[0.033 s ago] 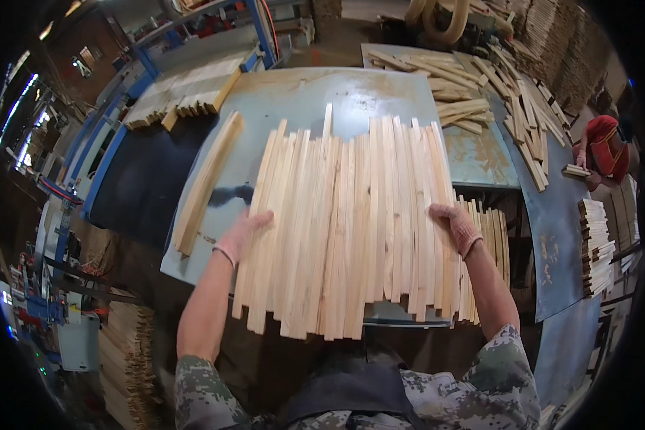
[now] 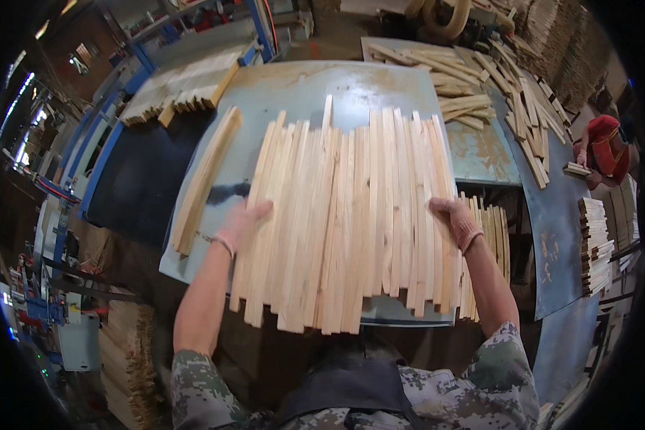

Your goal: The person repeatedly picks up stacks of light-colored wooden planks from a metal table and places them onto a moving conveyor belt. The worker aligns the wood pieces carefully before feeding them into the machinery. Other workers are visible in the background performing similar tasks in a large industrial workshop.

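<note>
A wide row of pale wooden strips (image 2: 351,222) lies side by side over the light blue metal table (image 2: 294,82), their near ends uneven and jutting past its front edge. My left hand (image 2: 244,223), in a pinkish work glove, presses the row's left side with the thumb on top. On the opposite side my right hand (image 2: 457,218), gloved alike, grips the outer strips, thumb also on top. The fingers beneath are hidden on both hands. One strip near the middle sticks out beyond the others at the far end.
A thicker wooden piece (image 2: 206,179) lies left of the row. More boards (image 2: 183,82) rest on a blue-framed machine at back left. Loose strips (image 2: 527,115) are heaped at back right, near a person in red (image 2: 608,150). Another stack of strips (image 2: 489,251) stands beside my right forearm.
The row and both hands stay almost in place; the near ends sit slightly higher in the picture. The whole view has shifted a little.
</note>
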`<state>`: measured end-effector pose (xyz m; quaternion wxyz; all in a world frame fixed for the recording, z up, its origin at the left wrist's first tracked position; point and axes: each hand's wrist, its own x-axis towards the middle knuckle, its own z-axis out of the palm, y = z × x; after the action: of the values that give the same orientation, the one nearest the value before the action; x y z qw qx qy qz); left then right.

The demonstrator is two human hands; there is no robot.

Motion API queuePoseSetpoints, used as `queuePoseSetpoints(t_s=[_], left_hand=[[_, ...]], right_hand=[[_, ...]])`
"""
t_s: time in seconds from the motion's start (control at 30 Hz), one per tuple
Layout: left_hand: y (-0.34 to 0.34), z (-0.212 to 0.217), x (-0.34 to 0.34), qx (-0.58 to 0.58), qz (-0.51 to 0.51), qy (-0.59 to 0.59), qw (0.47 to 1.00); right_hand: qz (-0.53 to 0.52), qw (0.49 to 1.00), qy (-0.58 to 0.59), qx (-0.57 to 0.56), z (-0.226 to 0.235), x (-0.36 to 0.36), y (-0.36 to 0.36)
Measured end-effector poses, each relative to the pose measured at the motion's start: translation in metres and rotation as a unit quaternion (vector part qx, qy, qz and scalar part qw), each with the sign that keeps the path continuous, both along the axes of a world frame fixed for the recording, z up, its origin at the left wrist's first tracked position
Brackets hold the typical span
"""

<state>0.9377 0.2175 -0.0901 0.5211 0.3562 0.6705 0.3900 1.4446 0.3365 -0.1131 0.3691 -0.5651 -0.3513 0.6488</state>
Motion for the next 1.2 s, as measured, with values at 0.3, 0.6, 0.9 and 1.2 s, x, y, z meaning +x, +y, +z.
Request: queuePoseSetpoints(t_s=[0.3, 0.6, 0.9, 1.2], left_hand=[[0.086, 0.019, -0.055, 0.000, -0.006, 0.473, 0.881], [0.070, 0.011, -0.026, 0.109, -0.104, 0.593, 0.791], [0.006, 0.020, 0.024, 0.205, -0.148, 0.549, 0.797], [0.003, 0.027, 0.024, 0.125, -0.195, 0.541, 0.809]], right_hand=[[-0.025, 0.999, -0.018, -0.019, 0.017, -0.085, 0.068], [0.211, 0.788, -0.576, 0.053, 0.049, -0.099, 0.092], [0.139, 0.738, -0.537, 0.386, 0.061, -0.269, 0.154], [0.179, 0.721, -0.598, 0.302, 0.030, -0.420, 0.262]])
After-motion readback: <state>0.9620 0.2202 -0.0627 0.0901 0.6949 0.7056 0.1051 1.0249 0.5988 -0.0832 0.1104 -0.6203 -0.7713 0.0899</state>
